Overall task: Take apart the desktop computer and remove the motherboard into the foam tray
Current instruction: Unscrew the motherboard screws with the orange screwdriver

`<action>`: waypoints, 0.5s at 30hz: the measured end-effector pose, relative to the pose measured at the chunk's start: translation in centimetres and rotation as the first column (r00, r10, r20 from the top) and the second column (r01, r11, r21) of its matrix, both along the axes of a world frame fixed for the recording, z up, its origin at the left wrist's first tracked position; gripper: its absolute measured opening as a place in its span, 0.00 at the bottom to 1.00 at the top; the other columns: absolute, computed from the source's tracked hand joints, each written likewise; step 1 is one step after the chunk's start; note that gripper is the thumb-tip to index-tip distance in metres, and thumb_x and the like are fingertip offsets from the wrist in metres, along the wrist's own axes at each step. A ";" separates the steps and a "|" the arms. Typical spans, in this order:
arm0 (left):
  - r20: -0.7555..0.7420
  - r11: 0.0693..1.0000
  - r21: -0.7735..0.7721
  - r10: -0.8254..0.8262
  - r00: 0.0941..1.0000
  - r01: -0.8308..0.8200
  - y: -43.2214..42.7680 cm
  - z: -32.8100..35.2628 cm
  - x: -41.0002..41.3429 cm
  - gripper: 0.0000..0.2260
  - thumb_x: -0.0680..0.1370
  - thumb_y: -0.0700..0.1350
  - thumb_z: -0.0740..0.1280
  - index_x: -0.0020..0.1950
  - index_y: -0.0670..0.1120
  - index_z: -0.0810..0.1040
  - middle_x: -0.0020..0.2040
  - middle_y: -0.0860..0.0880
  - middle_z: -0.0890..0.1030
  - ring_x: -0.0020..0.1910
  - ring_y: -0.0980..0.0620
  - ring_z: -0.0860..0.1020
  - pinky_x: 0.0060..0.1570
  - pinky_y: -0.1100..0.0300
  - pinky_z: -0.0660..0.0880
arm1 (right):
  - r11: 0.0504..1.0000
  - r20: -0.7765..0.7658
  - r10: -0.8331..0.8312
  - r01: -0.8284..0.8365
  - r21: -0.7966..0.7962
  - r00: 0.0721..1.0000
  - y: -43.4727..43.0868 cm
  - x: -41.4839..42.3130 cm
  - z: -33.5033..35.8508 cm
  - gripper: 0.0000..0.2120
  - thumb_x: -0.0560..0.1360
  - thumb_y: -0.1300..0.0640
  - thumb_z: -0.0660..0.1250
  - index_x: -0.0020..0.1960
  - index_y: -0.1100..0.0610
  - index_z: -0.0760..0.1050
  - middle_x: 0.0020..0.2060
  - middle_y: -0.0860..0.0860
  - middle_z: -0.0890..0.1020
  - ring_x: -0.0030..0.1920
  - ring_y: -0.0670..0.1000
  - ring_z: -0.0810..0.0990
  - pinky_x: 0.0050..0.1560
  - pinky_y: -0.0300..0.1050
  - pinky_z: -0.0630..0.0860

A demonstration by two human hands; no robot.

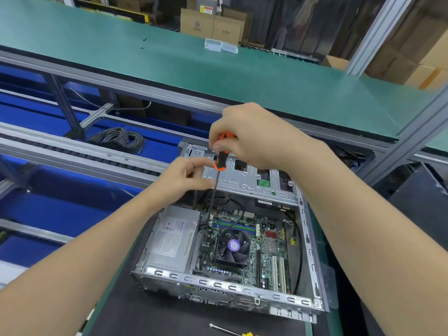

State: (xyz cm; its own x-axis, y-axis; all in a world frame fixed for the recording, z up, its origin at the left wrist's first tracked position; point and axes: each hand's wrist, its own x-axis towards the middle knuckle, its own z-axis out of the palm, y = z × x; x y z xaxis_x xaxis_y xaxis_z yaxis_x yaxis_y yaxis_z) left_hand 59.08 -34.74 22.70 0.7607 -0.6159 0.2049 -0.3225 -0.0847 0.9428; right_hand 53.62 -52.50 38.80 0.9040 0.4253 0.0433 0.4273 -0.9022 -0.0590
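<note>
An open desktop case lies on a dark mat, its green motherboard exposed with a black CPU fan in the middle. My right hand grips the orange-and-black handle of a long screwdriver held almost upright. Its tip reaches down to the motherboard's far left corner near the memory slots. My left hand pinches the screwdriver shaft just below the handle. No foam tray is in view.
A grey power supply fills the case's left side and a metal drive cage spans its far end. A second screwdriver lies on the mat in front. A green shelf runs above, with a coil of cable at left.
</note>
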 end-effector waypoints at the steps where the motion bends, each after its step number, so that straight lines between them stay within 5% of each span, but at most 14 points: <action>1: -0.017 0.998 -0.058 -0.011 1.000 0.010 0.1 0.9 0.1 0.17 0.74 0.50 0.75 0.62 0.49 0.83 0.30 0.50 0.59 0.30 0.51 0.58 0.34 0.58 0.56 | 0.999 -0.016 0.035 -0.035 -0.025 0.999 -0.1 0.0 0.3 0.07 0.81 0.56 0.69 0.54 0.48 0.86 0.41 0.43 0.75 0.47 0.48 0.72 0.50 0.48 0.73; 5: 0.051 0.992 -0.046 -0.119 0.992 0.121 0.3 4.4 0.0 0.01 0.77 0.52 0.71 0.46 0.57 0.83 0.31 0.49 0.59 0.32 0.49 0.57 0.33 0.59 0.56 | 0.993 -0.037 0.117 -0.117 -0.009 0.992 0.0 0.0 1.2 0.21 0.71 0.71 0.66 0.50 0.48 0.86 0.47 0.46 0.83 0.48 0.50 0.79 0.51 0.49 0.77; 8: 0.090 0.986 0.120 -0.128 0.988 0.117 0.2 4.9 0.5 0.12 0.79 0.52 0.72 0.39 0.49 0.78 0.29 0.51 0.65 0.31 0.52 0.61 0.32 0.63 0.58 | 0.992 -0.077 0.125 -0.125 -0.001 0.989 0.5 0.2 0.5 0.23 0.69 0.72 0.62 0.49 0.48 0.85 0.41 0.44 0.83 0.43 0.49 0.79 0.45 0.47 0.77; 10: 0.107 0.970 0.231 -0.100 0.989 0.073 -0.2 4.6 0.5 0.19 0.79 0.52 0.73 0.31 0.53 0.70 0.27 0.55 0.62 0.29 0.54 0.61 0.31 0.64 0.58 | 0.996 -0.113 0.091 -0.093 -0.010 0.989 0.8 0.2 -0.5 0.23 0.69 0.72 0.61 0.50 0.50 0.84 0.42 0.43 0.81 0.46 0.50 0.79 0.47 0.47 0.76; 15: 0.121 0.975 0.211 0.048 0.992 -0.073 -0.8 3.3 0.5 0.23 0.76 0.53 0.75 0.31 0.49 0.64 0.27 0.54 0.61 0.28 0.54 0.61 0.29 0.65 0.59 | 0.976 -0.094 0.074 -0.053 0.210 0.993 0.3 -0.2 -1.6 0.18 0.68 0.67 0.64 0.52 0.51 0.82 0.45 0.45 0.80 0.48 0.48 0.78 0.48 0.43 0.73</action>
